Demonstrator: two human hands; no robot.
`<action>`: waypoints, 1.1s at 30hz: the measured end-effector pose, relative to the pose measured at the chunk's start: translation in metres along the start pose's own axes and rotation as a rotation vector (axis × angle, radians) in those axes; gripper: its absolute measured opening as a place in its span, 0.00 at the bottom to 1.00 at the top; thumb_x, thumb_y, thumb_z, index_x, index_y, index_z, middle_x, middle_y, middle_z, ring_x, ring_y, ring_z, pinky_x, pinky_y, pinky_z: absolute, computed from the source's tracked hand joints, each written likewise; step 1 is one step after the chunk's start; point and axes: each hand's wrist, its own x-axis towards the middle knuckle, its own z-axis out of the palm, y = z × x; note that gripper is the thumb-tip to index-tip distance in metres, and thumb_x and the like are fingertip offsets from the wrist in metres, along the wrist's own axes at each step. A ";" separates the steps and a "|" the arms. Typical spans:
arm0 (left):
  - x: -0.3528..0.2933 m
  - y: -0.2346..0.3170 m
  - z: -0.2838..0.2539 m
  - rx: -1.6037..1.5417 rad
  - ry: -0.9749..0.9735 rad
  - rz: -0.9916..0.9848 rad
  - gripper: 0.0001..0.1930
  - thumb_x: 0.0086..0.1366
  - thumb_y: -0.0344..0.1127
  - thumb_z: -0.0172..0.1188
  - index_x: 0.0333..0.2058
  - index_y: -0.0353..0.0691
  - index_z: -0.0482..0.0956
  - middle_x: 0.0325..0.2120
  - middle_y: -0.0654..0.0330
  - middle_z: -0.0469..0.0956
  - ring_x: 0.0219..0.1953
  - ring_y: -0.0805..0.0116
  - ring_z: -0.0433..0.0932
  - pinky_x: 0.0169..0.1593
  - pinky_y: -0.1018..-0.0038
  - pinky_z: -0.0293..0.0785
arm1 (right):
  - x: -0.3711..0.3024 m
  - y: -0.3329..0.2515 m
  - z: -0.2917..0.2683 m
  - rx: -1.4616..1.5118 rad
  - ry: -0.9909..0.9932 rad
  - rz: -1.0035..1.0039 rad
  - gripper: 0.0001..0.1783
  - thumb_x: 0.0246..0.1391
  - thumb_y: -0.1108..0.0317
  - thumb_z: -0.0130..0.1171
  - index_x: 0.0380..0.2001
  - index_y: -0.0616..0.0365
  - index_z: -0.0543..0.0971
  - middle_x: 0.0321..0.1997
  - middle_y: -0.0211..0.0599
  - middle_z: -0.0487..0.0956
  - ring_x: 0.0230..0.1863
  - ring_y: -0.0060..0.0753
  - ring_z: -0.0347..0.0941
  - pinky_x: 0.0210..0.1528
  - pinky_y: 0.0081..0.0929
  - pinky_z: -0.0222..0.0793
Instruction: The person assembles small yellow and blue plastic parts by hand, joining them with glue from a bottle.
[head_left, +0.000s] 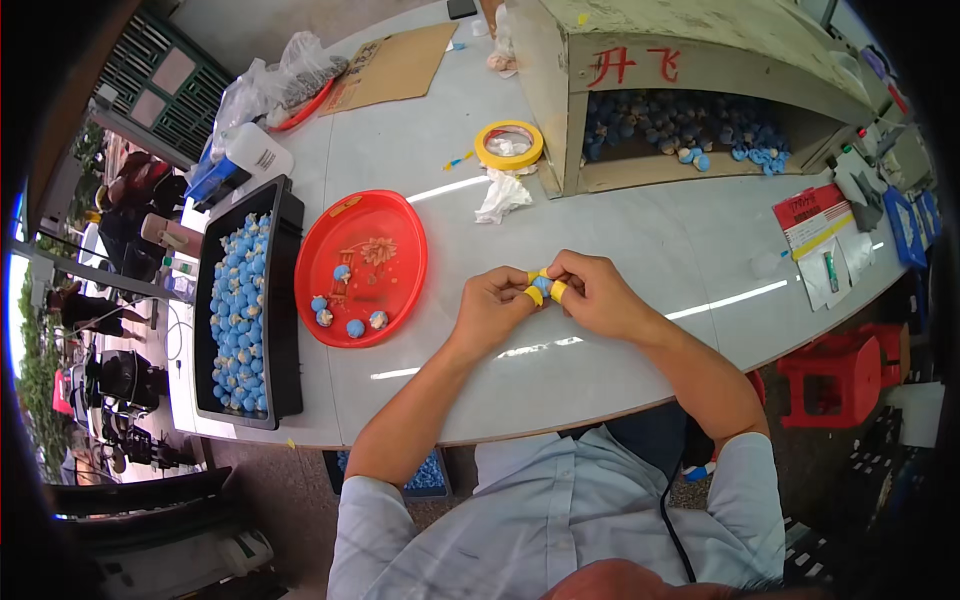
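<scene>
Blue piece [543, 285]: 1, small, seemingly round, mostly covered; above the worktop [600, 395], between the 2 hands
Left hand [490, 305]: fingers drawn nearly together, pinching the piece from its left
Right hand [602, 295]: fingers likewise nearly closed, on the piece's right
Nearer hand: neither; both touch the piece
Piece's direction: cannot tell, fingertips hide its ends
Piece's long axis: none discernible
Yellow bands [533, 295]: around fingertips, beside the piece
Red tray [390, 285]: left of the hands, apart
</scene>
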 end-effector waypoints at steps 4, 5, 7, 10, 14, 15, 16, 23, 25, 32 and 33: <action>0.002 -0.003 0.001 0.004 -0.001 0.017 0.09 0.63 0.23 0.59 0.41 0.24 0.75 0.39 0.52 0.79 0.40 0.70 0.81 0.47 0.73 0.80 | 0.000 0.001 0.001 -0.006 0.026 -0.046 0.09 0.51 0.83 0.50 0.37 0.68 0.73 0.30 0.42 0.79 0.29 0.24 0.72 0.33 0.24 0.69; 0.003 -0.003 0.003 0.008 0.008 0.007 0.09 0.62 0.22 0.59 0.41 0.24 0.76 0.37 0.53 0.80 0.39 0.71 0.81 0.44 0.78 0.79 | 0.000 0.001 -0.001 -0.020 0.038 -0.059 0.09 0.51 0.83 0.50 0.37 0.68 0.73 0.30 0.40 0.78 0.28 0.23 0.71 0.32 0.23 0.68; 0.003 -0.003 0.004 -0.011 0.009 0.014 0.09 0.62 0.22 0.59 0.40 0.24 0.76 0.37 0.53 0.80 0.38 0.72 0.81 0.44 0.78 0.79 | 0.000 0.000 0.000 -0.018 0.030 -0.041 0.08 0.51 0.83 0.50 0.37 0.68 0.73 0.29 0.39 0.78 0.28 0.21 0.70 0.31 0.22 0.68; 0.003 -0.004 0.002 -0.015 -0.005 0.019 0.08 0.63 0.23 0.59 0.40 0.24 0.75 0.38 0.53 0.79 0.40 0.70 0.81 0.46 0.76 0.80 | 0.000 -0.001 0.001 -0.011 0.023 -0.030 0.08 0.52 0.83 0.50 0.37 0.68 0.73 0.28 0.35 0.76 0.27 0.18 0.69 0.30 0.20 0.66; 0.000 -0.001 0.002 0.020 -0.015 0.022 0.08 0.64 0.23 0.58 0.41 0.24 0.75 0.39 0.52 0.79 0.41 0.68 0.81 0.47 0.74 0.81 | 0.000 0.002 0.003 0.003 0.030 -0.035 0.08 0.52 0.84 0.49 0.36 0.67 0.73 0.28 0.33 0.76 0.27 0.15 0.67 0.30 0.18 0.65; 0.000 -0.001 0.002 0.019 -0.013 0.026 0.08 0.64 0.23 0.58 0.41 0.24 0.75 0.39 0.52 0.79 0.41 0.68 0.81 0.47 0.74 0.81 | 0.000 0.002 0.003 0.000 0.027 -0.038 0.08 0.52 0.84 0.49 0.36 0.67 0.73 0.28 0.33 0.76 0.27 0.15 0.67 0.30 0.18 0.65; 0.000 0.000 0.002 0.036 -0.010 0.022 0.08 0.64 0.23 0.58 0.40 0.24 0.75 0.39 0.52 0.79 0.41 0.68 0.82 0.47 0.75 0.81 | 0.000 0.001 0.003 0.001 0.029 -0.036 0.09 0.52 0.84 0.49 0.37 0.67 0.73 0.29 0.32 0.76 0.26 0.15 0.67 0.29 0.18 0.65; 0.002 -0.002 0.003 0.042 0.002 0.023 0.08 0.64 0.23 0.59 0.40 0.24 0.75 0.38 0.52 0.79 0.40 0.68 0.82 0.46 0.76 0.81 | 0.001 0.000 0.003 -0.025 0.038 -0.038 0.08 0.53 0.83 0.50 0.37 0.67 0.74 0.29 0.33 0.75 0.26 0.15 0.66 0.29 0.17 0.64; 0.002 -0.002 0.003 0.050 0.006 0.022 0.08 0.64 0.23 0.59 0.40 0.24 0.75 0.38 0.52 0.79 0.40 0.68 0.82 0.46 0.76 0.81 | 0.001 0.001 0.003 -0.028 0.041 -0.040 0.07 0.53 0.83 0.51 0.37 0.67 0.74 0.29 0.33 0.76 0.26 0.15 0.66 0.29 0.17 0.64; 0.000 0.001 0.004 0.047 0.017 0.019 0.08 0.64 0.24 0.58 0.40 0.24 0.75 0.38 0.53 0.79 0.40 0.68 0.82 0.46 0.77 0.81 | 0.002 0.001 0.004 -0.017 0.047 -0.076 0.07 0.53 0.84 0.51 0.36 0.67 0.74 0.29 0.34 0.76 0.26 0.16 0.67 0.28 0.18 0.64; 0.000 0.001 0.004 0.047 0.015 0.019 0.08 0.64 0.24 0.58 0.40 0.24 0.75 0.38 0.53 0.79 0.40 0.68 0.82 0.46 0.77 0.81 | 0.002 0.002 0.004 -0.017 0.048 -0.075 0.07 0.53 0.84 0.51 0.36 0.67 0.74 0.29 0.34 0.76 0.26 0.16 0.67 0.28 0.18 0.64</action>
